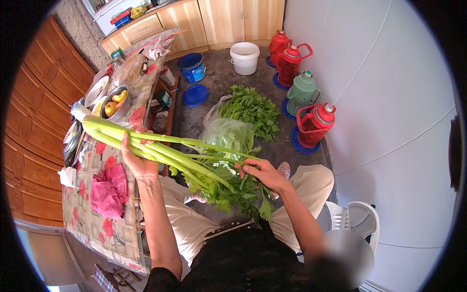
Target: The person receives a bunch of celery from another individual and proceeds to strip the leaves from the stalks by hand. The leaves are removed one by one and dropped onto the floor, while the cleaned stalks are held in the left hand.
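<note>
A long bunch of celery [160, 149] lies slanted across my lap, its pale base up at the left and its leaves hanging between my knees. My left hand [140, 155] is wrapped around the stalks near the base. Further along, my right hand [264, 173] pinches one thin stalk close to the leafy end. On the floor past the celery, a clear plastic bag [228, 131] holds more greens, and a heap of leafy celery tops [251, 109] spreads out at its far side.
To the left stands a table [124, 233] with a flowered cover, bearing a pink cloth [109, 191] and a metal bowl of fruit [116, 104]. Several thermos flasks [316, 124] line the right wall. A white bucket [244, 58] and a blue bucket [191, 69] stand farther off.
</note>
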`<state>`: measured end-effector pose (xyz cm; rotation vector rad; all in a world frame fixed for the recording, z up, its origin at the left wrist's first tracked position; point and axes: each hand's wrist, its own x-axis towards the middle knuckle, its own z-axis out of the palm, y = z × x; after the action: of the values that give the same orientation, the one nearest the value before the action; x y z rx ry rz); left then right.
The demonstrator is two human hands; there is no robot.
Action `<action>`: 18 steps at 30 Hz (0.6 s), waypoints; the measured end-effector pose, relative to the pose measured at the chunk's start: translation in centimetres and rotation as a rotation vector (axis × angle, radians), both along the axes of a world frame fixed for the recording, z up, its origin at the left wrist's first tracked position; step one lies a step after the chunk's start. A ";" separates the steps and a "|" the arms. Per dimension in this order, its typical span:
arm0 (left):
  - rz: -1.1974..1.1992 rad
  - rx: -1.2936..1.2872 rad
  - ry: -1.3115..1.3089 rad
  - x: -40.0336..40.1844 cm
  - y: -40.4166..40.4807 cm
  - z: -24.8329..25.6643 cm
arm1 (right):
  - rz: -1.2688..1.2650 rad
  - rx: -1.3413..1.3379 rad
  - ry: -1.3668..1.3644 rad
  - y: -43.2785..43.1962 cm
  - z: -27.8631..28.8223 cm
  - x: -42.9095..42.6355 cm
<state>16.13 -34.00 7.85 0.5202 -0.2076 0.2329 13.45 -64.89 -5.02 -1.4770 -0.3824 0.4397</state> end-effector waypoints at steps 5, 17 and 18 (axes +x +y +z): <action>0.007 0.024 0.003 0.1 -0.3 0.5 | -0.079 -0.309 -0.166 0.8 0.6 -0.7; 0.066 0.031 0.057 0.5 -0.6 -0.3 | -0.084 -0.141 -0.109 0.8 -2.2 -0.2; 0.058 0.014 0.050 0.4 -0.4 -0.2 | -0.057 -0.125 -0.021 0.8 -1.2 -0.3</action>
<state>16.48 -34.44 7.67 0.5455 -0.1456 0.2749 13.18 -64.14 -6.19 -1.6107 -0.3337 0.4087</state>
